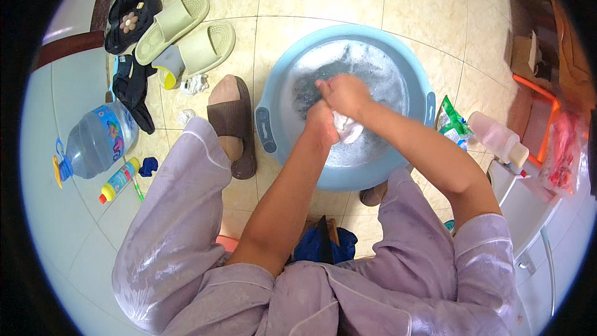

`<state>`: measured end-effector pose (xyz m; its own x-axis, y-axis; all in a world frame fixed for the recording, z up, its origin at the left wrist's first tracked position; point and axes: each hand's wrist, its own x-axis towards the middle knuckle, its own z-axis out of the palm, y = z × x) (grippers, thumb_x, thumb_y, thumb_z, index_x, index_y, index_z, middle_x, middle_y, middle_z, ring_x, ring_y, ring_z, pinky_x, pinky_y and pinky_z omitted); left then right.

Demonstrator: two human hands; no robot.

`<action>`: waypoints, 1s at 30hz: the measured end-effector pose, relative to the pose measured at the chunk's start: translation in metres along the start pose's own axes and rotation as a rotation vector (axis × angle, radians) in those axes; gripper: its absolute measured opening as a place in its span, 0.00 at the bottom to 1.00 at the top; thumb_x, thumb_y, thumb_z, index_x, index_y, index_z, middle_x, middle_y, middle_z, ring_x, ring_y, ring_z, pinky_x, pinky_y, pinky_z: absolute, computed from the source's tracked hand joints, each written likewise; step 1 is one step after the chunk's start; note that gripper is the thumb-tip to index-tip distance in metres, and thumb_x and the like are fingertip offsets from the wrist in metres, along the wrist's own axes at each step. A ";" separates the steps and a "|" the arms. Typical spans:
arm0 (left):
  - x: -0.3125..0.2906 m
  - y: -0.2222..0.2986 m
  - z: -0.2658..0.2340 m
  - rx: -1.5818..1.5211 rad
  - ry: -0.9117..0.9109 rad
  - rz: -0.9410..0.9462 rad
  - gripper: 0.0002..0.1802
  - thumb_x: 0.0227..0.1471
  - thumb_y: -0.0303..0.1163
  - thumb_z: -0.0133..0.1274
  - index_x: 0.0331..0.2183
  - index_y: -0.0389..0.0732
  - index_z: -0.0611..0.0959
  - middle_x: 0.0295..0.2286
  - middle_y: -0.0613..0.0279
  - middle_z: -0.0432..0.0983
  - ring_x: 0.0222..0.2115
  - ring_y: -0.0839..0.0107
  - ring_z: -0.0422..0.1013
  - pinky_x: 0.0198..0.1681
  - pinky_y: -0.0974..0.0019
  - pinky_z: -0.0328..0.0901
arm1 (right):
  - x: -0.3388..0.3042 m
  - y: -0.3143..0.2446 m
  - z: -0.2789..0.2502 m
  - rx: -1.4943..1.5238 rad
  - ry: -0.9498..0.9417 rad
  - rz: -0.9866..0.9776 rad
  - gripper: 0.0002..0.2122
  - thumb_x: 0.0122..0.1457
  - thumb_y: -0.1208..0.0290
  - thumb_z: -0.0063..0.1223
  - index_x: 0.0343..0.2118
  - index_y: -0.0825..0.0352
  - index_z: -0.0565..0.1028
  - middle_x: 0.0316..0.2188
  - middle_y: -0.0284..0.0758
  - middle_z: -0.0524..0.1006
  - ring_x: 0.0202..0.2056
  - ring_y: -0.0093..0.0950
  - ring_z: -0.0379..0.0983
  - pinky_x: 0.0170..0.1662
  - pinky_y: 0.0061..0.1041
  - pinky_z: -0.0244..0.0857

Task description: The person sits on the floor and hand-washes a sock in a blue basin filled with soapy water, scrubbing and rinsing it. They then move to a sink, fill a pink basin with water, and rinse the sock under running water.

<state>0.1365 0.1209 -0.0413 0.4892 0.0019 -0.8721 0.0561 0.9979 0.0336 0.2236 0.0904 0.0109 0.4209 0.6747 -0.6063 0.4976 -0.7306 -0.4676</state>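
A light-blue plastic basin (263, 96) stands on the floor between my feet, filled with soapy water (373, 65) under white foam. Over its middle, my two hands are pressed together around a bunched white cloth (348, 130). My left hand (321, 123) grips it from the near left, fingers closed. Closed just beyond and to the right is my right hand (346, 95). Part of the cloth bulges out below the right wrist; the rest is hidden inside the hands, so its kind cannot be made out.
Left of the basin lie pale green slippers (214, 46), black clogs (134, 25), crumpled white cloths (194, 84), a large clear water jug (93, 140) and a yellow-capped bottle (120, 180). On the right are a green packet (453, 118), a pinkish bottle (494, 135) and an orange-framed rack (536, 89).
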 end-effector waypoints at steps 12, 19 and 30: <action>0.019 -0.028 -0.025 -0.012 -0.109 -0.082 0.17 0.54 0.40 0.40 0.36 0.36 0.74 0.33 0.53 0.72 0.33 0.61 0.71 0.34 0.56 0.68 | -0.013 0.012 -0.006 -0.061 -0.062 0.061 0.20 0.58 0.57 0.36 0.25 0.64 0.79 0.27 0.44 0.76 0.34 0.44 0.72 0.41 0.39 0.64; 0.003 -0.016 -0.006 -0.009 0.018 -0.067 0.11 0.51 0.36 0.45 0.33 0.39 0.74 0.27 0.56 0.71 0.27 0.64 0.70 0.26 0.57 0.66 | -0.014 0.016 0.002 0.006 0.087 -0.003 0.18 0.56 0.57 0.40 0.23 0.66 0.77 0.24 0.46 0.75 0.29 0.43 0.72 0.37 0.38 0.65; 0.025 -0.003 -0.027 -0.040 -0.203 0.127 0.21 0.55 0.40 0.38 0.43 0.34 0.69 0.39 0.50 0.70 0.37 0.58 0.69 0.38 0.51 0.66 | 0.020 0.064 -0.007 1.060 0.073 0.512 0.21 0.55 0.51 0.46 0.22 0.69 0.73 0.16 0.32 0.70 0.16 0.22 0.62 0.19 0.24 0.56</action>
<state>0.1245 0.1201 -0.0763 0.6556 0.1183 -0.7458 -0.0499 0.9923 0.1136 0.2692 0.0577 -0.0270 0.4483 0.2568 -0.8562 -0.6062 -0.6166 -0.5023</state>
